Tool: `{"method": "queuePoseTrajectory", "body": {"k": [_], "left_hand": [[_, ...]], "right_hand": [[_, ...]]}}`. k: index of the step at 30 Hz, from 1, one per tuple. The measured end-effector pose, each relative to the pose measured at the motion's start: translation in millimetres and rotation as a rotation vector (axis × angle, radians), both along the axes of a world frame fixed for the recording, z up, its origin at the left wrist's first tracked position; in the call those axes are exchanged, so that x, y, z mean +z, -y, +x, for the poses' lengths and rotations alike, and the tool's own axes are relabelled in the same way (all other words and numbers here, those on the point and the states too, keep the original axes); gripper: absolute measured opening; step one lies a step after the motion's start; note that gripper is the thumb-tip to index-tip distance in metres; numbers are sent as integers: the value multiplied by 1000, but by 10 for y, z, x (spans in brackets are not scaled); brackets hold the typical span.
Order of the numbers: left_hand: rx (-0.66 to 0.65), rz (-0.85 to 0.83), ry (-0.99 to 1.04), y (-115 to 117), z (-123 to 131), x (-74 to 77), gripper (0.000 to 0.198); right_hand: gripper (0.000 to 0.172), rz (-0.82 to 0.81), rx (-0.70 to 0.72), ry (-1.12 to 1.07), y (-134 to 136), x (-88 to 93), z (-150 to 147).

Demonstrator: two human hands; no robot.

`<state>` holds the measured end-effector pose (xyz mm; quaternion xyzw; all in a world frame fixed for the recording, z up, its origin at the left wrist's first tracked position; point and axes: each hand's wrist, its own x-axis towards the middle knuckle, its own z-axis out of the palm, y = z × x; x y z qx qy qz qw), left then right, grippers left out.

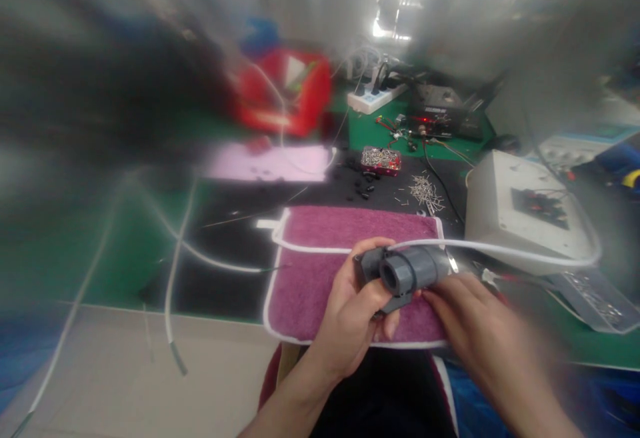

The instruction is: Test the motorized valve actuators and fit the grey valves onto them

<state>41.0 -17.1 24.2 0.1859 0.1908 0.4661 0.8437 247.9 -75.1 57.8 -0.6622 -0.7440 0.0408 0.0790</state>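
Observation:
A grey plastic part (406, 270), tube-shaped with a round opening facing me, is held over a purple towel (320, 251) at the table's front edge. My left hand (356, 311) is closed around its left end, thumb and fingers wrapped under it. My right hand (473, 321) is blurred by motion and grips the part's right end with its fingertips. A white cable (500, 247) runs from the part off to the right.
Behind the towel lie loose metal pins (425, 191), a red tray of pins (381, 159) and small black pieces (364, 188). A white box (520, 211) stands at the right, a red box (283, 95) and power strip (373, 98) farther back. White wires (175, 251) trail left.

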Motion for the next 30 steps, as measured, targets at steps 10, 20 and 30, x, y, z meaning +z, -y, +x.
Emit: {"method": "queuePoseTrajectory", "body": {"k": [10, 20, 30], "left_hand": [[16, 25, -4, 6, -16, -17, 49], [-9, 62, -50, 52, 15, -43, 58], [-17, 25, -33, 20, 2, -13, 55]], "right_hand": [[15, 96, -22, -210, 35, 155, -110], [23, 328, 112, -422, 29, 335, -717], [22, 346, 206, -333, -1, 404, -694]]}}
